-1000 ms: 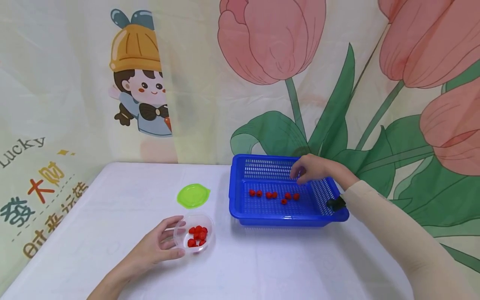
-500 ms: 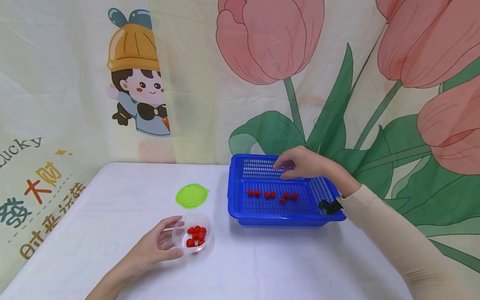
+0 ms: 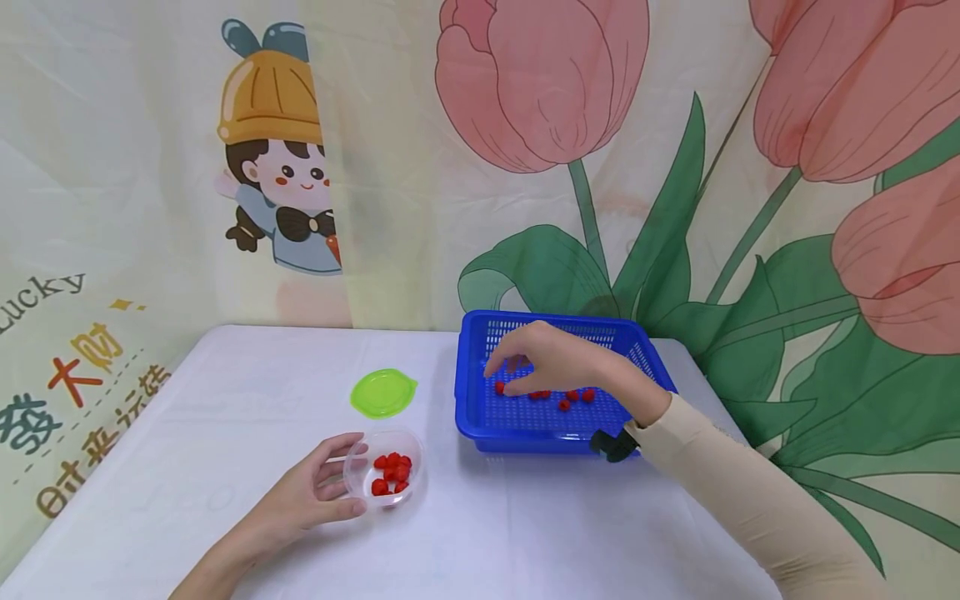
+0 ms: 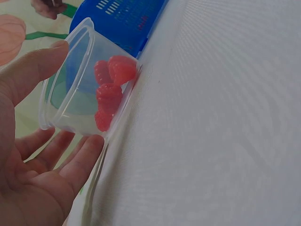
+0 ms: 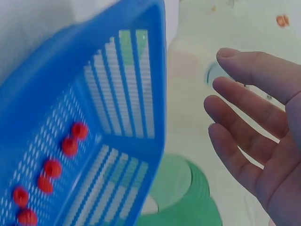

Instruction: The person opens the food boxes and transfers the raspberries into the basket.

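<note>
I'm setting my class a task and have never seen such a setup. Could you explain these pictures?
There is no machine here, just a person working bare-handed. The wide view comes from a camera worn on the head, looking forward and down; the close views come from one on each wrist. On the white table sit a green lid, a clear cup of red berries and a blue basket with more berries. The left hand holds the cup; the right hand, empty, hovers over the basket.

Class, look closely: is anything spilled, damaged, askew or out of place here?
Nothing stands out: the visible red berries lie inside the clear cup or blue basket, the green lid rests on the table, and no damage shows.
</note>
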`<state>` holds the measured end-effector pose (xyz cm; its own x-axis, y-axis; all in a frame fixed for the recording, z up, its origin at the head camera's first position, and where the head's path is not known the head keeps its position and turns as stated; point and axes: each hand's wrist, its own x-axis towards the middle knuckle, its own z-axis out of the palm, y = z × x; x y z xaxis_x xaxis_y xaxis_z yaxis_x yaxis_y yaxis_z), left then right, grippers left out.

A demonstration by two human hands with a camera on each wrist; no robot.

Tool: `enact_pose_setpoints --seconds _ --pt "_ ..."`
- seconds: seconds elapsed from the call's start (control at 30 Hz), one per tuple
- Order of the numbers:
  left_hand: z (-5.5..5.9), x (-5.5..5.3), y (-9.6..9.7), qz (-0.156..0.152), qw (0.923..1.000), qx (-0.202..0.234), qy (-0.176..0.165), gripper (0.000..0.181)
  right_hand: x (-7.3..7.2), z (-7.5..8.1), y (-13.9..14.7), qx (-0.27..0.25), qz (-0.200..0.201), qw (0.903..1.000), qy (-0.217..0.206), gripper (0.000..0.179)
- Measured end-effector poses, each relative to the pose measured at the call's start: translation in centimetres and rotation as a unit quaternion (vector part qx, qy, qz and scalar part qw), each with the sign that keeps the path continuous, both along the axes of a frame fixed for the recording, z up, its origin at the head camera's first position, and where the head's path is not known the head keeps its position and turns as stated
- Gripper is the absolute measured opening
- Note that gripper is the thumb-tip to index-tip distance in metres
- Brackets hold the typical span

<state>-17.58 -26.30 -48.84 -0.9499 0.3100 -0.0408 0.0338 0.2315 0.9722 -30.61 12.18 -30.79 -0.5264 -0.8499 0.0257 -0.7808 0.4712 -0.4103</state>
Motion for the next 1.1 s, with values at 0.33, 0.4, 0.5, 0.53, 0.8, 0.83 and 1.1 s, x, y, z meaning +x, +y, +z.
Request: enact_pose_setpoints --seconds 0.33,0.4,0.5,0.53,0.8,0.83,1.1 --pt "-0.1 0.1 -0.2 0.0 1.0 0.002 0.005 0.087 1.0 -2.0 -5.3 0.019 0.065 0.9977 -0.006 0.03" --pt "0.0 0.1 -0.2 0.0 1.0 0.003 0.003 0.087 1.1 -2.4 -6.1 0.024 0.073 0.997 -0.006 0.029" --pt "0.0 0.1 -0.2 -0.002 1.0 0.005 0.003 0.087 1.2 -2.9 -7.3 0.03 0.087 0.9958 -0.009 0.028" --pt "0.0 0.1 -0.2 -0.002 1.0 0.005 0.003 0.087 1.3 -3.0 -7.7 0.033 0.092 0.9952 -0.008 0.028" --pt "-0.1 0.0 -0.2 -0.007 0.9999 0.008 0.003 0.087 1.3 -4.9 -10.5 0.054 0.126 0.9904 -0.017 0.028" --pt "-0.1 0.0 -0.2 -0.007 0.9999 0.007 0.002 0.087 1.3 -5.1 -10.8 0.056 0.13 0.9897 -0.019 0.028" --pt "0.0 0.0 -0.2 -0.005 0.9999 -0.006 0.007 0.09 1.4 -6.4 -12.8 0.075 0.138 0.9868 -0.041 0.03"
